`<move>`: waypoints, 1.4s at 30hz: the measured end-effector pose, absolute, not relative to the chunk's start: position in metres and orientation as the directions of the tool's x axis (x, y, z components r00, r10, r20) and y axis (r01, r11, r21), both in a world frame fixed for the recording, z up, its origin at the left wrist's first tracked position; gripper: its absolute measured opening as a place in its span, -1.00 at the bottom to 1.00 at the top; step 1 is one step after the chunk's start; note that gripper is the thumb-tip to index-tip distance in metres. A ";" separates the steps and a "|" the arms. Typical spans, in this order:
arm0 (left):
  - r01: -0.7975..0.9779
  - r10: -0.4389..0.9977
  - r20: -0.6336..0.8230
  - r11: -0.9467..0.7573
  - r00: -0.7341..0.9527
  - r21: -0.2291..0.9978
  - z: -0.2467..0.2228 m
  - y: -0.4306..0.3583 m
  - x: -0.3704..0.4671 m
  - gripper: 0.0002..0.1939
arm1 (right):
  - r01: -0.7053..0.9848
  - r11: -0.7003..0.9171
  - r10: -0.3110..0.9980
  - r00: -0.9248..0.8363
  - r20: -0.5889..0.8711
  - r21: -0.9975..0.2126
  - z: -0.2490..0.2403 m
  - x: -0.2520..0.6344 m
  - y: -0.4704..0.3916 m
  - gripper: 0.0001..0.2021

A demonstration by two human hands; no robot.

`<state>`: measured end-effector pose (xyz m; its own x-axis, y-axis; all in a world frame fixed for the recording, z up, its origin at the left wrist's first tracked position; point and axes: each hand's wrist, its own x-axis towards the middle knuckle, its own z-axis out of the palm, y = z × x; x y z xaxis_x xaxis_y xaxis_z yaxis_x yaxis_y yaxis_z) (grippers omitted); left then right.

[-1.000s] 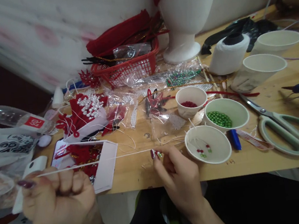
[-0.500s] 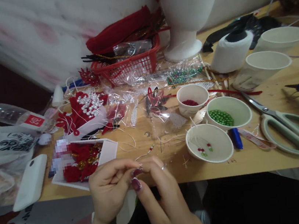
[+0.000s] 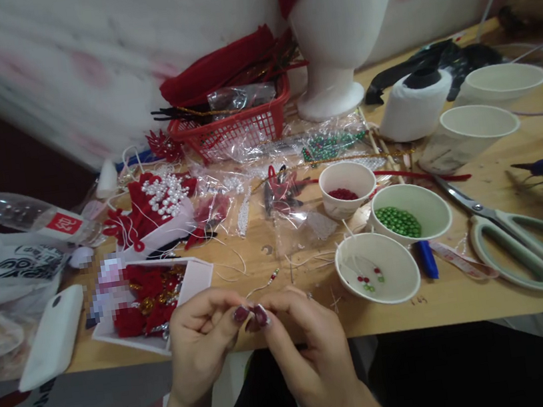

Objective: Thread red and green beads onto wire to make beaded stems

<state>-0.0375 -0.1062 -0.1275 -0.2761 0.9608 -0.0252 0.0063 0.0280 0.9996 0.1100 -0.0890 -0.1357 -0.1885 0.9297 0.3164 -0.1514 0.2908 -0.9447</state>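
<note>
My left hand [image 3: 204,351] and my right hand [image 3: 309,346] meet above the table's front edge, thumbs and forefingers pinched close together. A thin white thread [image 3: 258,290], carrying a few small red and green beads [image 3: 274,275], runs back from the pinched fingertips onto the wood. The fingers cover the part of it between them. To the right of the hands stands a white paper cup [image 3: 378,269] with a few red and green beads on threads inside. Behind it, one cup [image 3: 434,207] holds green beads [image 3: 398,221] and another [image 3: 348,176] holds red beads [image 3: 342,194].
Large scissors [image 3: 507,224] and a blue cap-like piece [image 3: 427,259] lie right. A white box [image 3: 196,278] of red ornaments and a white phone [image 3: 53,338] are left. Behind stand a red basket [image 3: 236,131], a thread cone [image 3: 414,106] and a white mannequin head [image 3: 337,26].
My right hand has shifted slightly right, and its thumb tip now lies beside my left thumb. The view has tilted a little; the things on the table stay put.
</note>
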 end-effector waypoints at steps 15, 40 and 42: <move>-0.340 0.929 -0.306 0.224 -0.210 0.913 -0.120 -0.093 -0.028 -0.71 | -0.110 0.331 0.927 -0.149 0.344 -0.937 -0.138 0.112 -0.087 -0.87; -0.870 0.754 -0.653 0.274 -0.071 0.410 -0.112 -0.055 -0.012 -0.54 | -0.168 0.230 0.960 -0.125 0.252 -0.959 -0.140 0.114 -0.092 -0.83; -0.868 0.762 -0.648 0.317 -0.008 0.382 -0.111 -0.053 -0.011 -0.54 | -0.186 0.217 0.962 -0.123 0.242 -0.958 -0.140 0.115 -0.092 -0.82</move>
<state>-0.0113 -0.0533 -0.1106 -0.0076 0.7617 -0.6478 -0.8681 0.3165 0.3824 0.1146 -0.0917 -0.1402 -0.1226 0.9624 0.2423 -0.1864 0.2175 -0.9581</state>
